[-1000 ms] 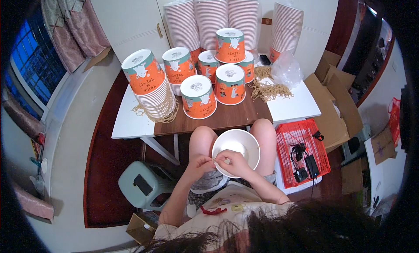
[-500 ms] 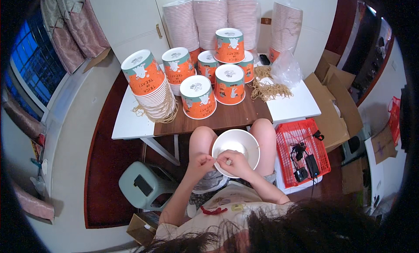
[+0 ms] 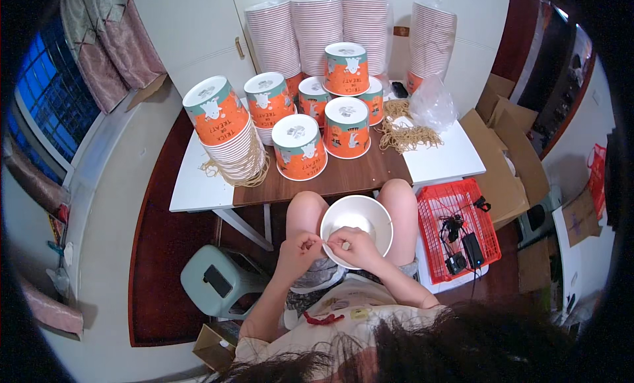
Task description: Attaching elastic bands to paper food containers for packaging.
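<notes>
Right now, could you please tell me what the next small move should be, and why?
Perhaps draw the left hand outward while the right hand steadies the round, white-lined paper bucket. The fingers of both hands curl close together by its left rim, though anything between them is too small to identify, and the bucket sits between the knees.

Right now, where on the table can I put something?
The white right end, between the tan stringy pile and red plastic basket; the brown wooden strip between the orange paper buckets and the round white lap bucket. The crowded back holds tall plastic-wrapped white stacks.
</notes>
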Tool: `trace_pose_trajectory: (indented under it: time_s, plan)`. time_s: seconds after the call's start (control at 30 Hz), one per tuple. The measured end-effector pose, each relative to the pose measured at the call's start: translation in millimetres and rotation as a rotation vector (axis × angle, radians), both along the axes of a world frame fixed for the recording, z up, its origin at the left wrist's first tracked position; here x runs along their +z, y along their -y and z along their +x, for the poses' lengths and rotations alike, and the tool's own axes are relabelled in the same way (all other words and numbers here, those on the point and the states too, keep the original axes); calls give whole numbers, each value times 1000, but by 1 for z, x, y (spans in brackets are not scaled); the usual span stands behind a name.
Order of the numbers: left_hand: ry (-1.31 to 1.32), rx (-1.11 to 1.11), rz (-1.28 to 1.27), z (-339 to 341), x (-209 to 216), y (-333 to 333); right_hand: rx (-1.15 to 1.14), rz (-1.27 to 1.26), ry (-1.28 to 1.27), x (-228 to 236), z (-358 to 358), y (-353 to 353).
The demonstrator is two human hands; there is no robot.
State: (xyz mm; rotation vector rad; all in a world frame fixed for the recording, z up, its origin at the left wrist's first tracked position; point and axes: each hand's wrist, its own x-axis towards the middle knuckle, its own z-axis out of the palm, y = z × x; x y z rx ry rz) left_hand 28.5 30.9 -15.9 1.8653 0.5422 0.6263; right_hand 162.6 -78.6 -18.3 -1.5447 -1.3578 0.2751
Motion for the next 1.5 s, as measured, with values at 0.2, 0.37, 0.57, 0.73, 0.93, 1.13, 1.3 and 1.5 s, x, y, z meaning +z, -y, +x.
trace_pose_trajectory:
  time_s: [0.2, 0.37, 0.57, 0.73, 0.93, 1.13, 1.3, 1.5]
  plan:
    - [-32, 19, 71, -1, 13, 0, 2, 13, 51, -2, 1, 0]
    - [-16, 39, 172, -1, 14, -2, -2, 16, 83, -1, 0, 0]
    - [10, 65, 111, -3, 4, -10, 2, 53, 90, -2, 1, 3]
    - [3, 59, 112, -3, 1, -11, -11, 5, 119, 1, 1, 11]
    - [-56, 60, 166, -3, -1, -5, 9, 36, 169, 6, 3, 22]
    - [99, -11, 349, -5, 10, 1, 75, -88, -119, 28, 6, 23]
    - [87, -43, 451, 6, 32, 2, 135, -111, -35, 49, 25, 3]
    - [187, -94, 607, 27, 33, -7, 255, -186, -27, 66, 36, -6]
